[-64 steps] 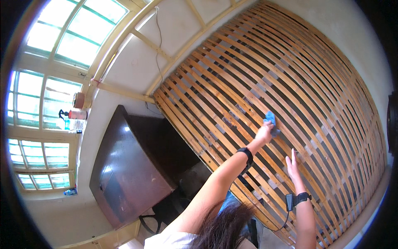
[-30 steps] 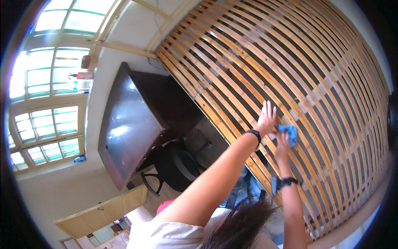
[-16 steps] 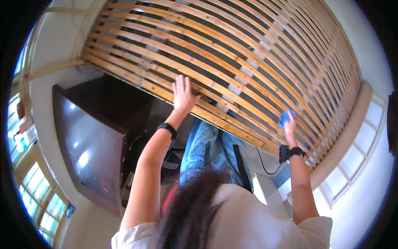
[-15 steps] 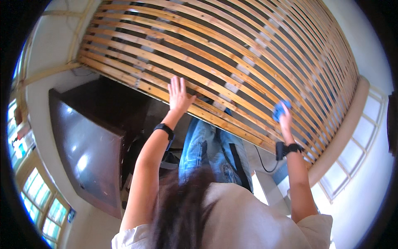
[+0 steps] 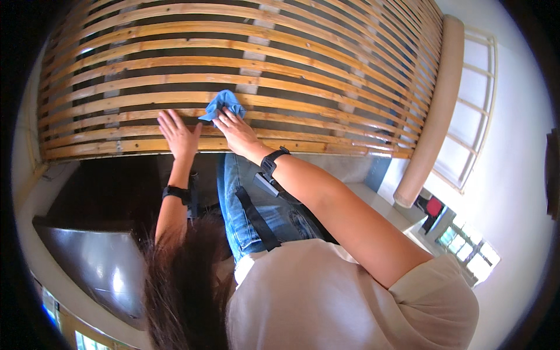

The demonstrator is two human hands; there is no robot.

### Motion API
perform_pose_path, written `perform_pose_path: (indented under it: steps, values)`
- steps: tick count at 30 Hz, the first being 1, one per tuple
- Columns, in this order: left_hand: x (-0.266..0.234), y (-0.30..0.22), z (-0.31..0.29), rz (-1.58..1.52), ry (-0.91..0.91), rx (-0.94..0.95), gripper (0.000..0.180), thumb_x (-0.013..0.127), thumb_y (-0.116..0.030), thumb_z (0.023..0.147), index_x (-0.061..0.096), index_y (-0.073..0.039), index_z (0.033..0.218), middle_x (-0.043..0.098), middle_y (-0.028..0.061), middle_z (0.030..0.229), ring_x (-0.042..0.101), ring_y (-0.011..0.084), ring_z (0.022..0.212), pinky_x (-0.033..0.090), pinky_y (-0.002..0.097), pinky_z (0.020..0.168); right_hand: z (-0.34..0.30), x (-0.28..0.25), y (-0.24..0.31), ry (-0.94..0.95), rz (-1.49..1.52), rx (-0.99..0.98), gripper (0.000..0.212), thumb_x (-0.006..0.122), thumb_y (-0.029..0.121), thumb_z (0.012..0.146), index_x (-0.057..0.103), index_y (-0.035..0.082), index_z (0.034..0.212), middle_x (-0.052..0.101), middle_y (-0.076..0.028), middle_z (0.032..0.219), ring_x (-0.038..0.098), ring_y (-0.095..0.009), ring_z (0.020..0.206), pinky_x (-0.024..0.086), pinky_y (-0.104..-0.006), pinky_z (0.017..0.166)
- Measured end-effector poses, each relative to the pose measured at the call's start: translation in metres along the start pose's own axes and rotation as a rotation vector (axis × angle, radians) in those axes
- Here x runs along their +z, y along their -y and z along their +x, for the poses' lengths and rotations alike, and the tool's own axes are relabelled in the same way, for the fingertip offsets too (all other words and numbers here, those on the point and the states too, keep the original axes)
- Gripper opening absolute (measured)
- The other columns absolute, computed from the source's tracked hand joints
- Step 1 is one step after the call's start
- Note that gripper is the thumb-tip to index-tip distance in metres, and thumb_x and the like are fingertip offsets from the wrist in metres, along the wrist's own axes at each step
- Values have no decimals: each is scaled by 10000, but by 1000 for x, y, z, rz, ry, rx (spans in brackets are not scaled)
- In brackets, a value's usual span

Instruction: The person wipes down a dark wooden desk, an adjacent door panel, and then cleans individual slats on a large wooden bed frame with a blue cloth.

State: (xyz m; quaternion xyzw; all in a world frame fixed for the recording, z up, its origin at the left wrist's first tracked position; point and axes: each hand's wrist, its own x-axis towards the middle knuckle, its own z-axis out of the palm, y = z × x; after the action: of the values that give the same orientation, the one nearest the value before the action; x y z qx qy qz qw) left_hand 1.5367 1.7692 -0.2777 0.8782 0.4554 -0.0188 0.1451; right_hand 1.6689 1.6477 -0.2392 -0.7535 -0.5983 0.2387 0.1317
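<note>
A blue cloth [image 5: 225,104] lies bunched on the wooden slats of a bed base [image 5: 175,79], close to its near edge. My right hand [image 5: 236,129] grips the cloth and presses it against the slats, with my arm reaching across to the left. Just left of the cloth, my left hand [image 5: 178,137] rests on the near slats, fingers spread, holding nothing. A dark band circles each wrist. Part of the cloth is hidden beneath my right fingers.
Along the right end of the slats runs a tan rolled bar [image 5: 434,111], beside a white-framed panel [image 5: 466,116]. A dark glossy cabinet or board [image 5: 93,262] stands at the lower left. A pale surface [image 5: 379,204] shows right of my legs.
My right hand has carried the cloth from the right side leftward, near my left hand. The view has turned, so the bed base now appears more level. My left hand stays spread on the slats.
</note>
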Motion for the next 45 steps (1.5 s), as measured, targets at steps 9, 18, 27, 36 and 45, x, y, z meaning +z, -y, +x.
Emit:
perform_pose_path:
  steps: [9, 18, 27, 36, 45]
  values:
    - [-1, -83, -11, -149, 98, 226, 834, 638, -300, 735, 156, 33, 1329, 154, 307, 1345, 166, 437, 1252, 180, 450, 1039, -152, -27, -117, 40, -52, 270, 507, 454, -22, 706, 434, 38, 1209, 345, -130, 1322, 259, -292, 1261, 245, -396, 1021]
    - [40, -225, -70, 146, 417, 299, 1026, 631, -536, 665, 126, 62, 1328, 46, 339, 1355, 32, 470, 1269, 88, 484, 1044, -329, -46, -250, -69, -72, 409, 518, 459, -35, 703, 413, 24, 1216, 359, -137, 1308, 244, -286, 1266, 257, -382, 1012]
    - [66, -278, -70, 460, 551, 45, 1274, 645, -657, 561, -12, 159, 1286, -26, 376, 1338, -38, 482, 1266, 57, 496, 1041, -394, -90, -288, -373, 243, 624, 551, 446, -71, 687, 420, 71, 1220, 448, -176, 1204, 381, -338, 1154, 339, -380, 945]
    - [85, -273, -64, 157, 589, -176, 1338, 698, -632, 525, -81, 162, 1268, -120, 386, 1315, -70, 467, 1268, 79, 470, 1043, -442, -60, -326, -271, -25, 595, 392, 509, 53, 716, 509, 186, 1085, 492, -65, 1039, 452, -269, 965, 378, -396, 797]
    - [90, -299, -54, 347, 627, -212, 1353, 638, -704, 519, -55, 197, 1252, -45, 401, 1315, -32, 460, 1273, 70, 475, 1047, -648, -55, -523, -684, 41, 1013, 299, 562, 16, 680, 516, 66, 971, 516, -169, 929, 484, -349, 928, 387, -411, 805]
